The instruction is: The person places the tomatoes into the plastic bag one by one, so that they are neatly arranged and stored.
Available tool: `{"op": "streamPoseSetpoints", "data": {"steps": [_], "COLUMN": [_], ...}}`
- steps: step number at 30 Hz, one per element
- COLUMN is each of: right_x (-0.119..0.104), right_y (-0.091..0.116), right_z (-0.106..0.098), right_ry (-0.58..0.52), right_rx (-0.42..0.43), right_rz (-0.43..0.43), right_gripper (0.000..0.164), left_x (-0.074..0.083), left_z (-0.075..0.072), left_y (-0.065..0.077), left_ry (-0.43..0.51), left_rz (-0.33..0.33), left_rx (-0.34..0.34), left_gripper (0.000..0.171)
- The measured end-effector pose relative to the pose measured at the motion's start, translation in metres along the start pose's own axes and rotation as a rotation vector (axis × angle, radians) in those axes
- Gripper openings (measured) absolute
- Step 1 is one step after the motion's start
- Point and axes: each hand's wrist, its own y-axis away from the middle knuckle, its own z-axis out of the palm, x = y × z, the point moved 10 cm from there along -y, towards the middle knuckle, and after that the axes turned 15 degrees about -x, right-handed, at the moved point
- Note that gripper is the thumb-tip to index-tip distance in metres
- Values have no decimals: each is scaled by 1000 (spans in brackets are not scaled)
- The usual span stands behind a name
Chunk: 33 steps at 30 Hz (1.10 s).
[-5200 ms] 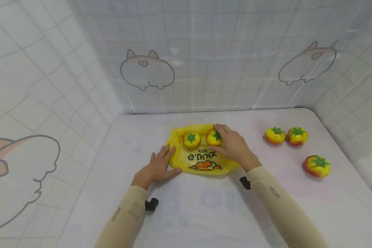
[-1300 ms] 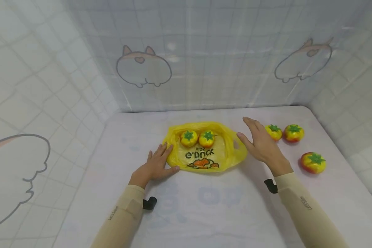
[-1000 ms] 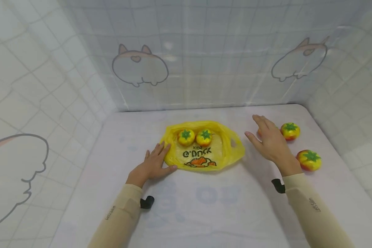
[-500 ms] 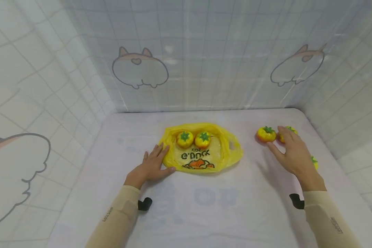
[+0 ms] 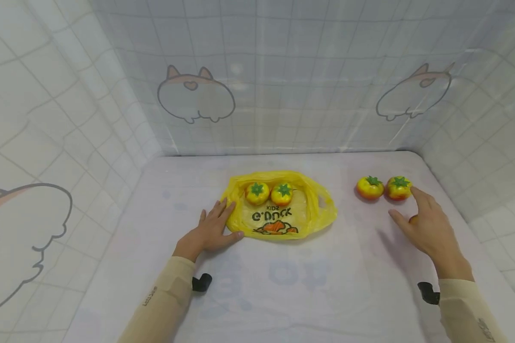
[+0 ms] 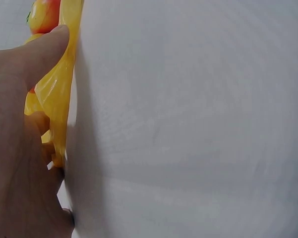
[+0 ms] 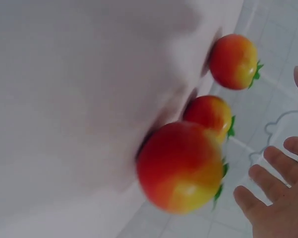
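Observation:
A yellow plastic bag (image 5: 322,209) lies flat on the table, with two shiny yellow-red tomatoes (image 5: 257,194) side by side on it. My left hand (image 5: 210,231) rests on the bag's left edge with fingers spread; in the left wrist view the thumb lies against the yellow plastic. Over at the right, my right hand (image 5: 431,231) hovers with fingers apart and holds nothing. Beneath it is a tomato (image 7: 181,166), largest in the right wrist view and mostly hidden by the hand in the head view. Two more tomatoes (image 5: 370,188) sit just beyond it.
The white table (image 5: 283,295) has its back edge against a tiled-pattern wall sheet (image 5: 292,105). Similar sheets stand at the left and right. A cut-out handle of the bag points right.
My right hand set a second tomato on the bag and let it go. It then moved right, past two tomatoes, to the one nearest me. The left hand stays at the bag's edge.

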Motion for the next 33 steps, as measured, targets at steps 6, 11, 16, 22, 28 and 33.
{"op": "streamPoseSetpoints", "data": {"steps": [6, 11, 16, 22, 28, 33], "right_x": [29, 36, 40, 47, 50, 51], "right_y": [15, 20, 22, 26, 28, 28], "right_z": [7, 8, 15, 25, 29, 24], "right_ry": [-9, -14, -15, 1, 11, 15], "right_rx": [-99, -109, -134, -171, -150, -129], "right_rz": [125, 144, 177, 224, 220, 206], "right_gripper": [101, 104, 107, 111, 110, 108], "left_x": [3, 5, 3, -1, -2, -1], "left_z": [5, 5, 2, 1, 3, 1], "left_y": [-3, -2, 1, 0, -1, 1], "left_ry": [8, 2, -3, 1, 5, 13], "left_rz": [17, 11, 15, 5, -7, 0], "left_rx": [7, 13, 12, 14, 12, 20], "left_gripper": [104, 103, 103, 103, 104, 104]}}
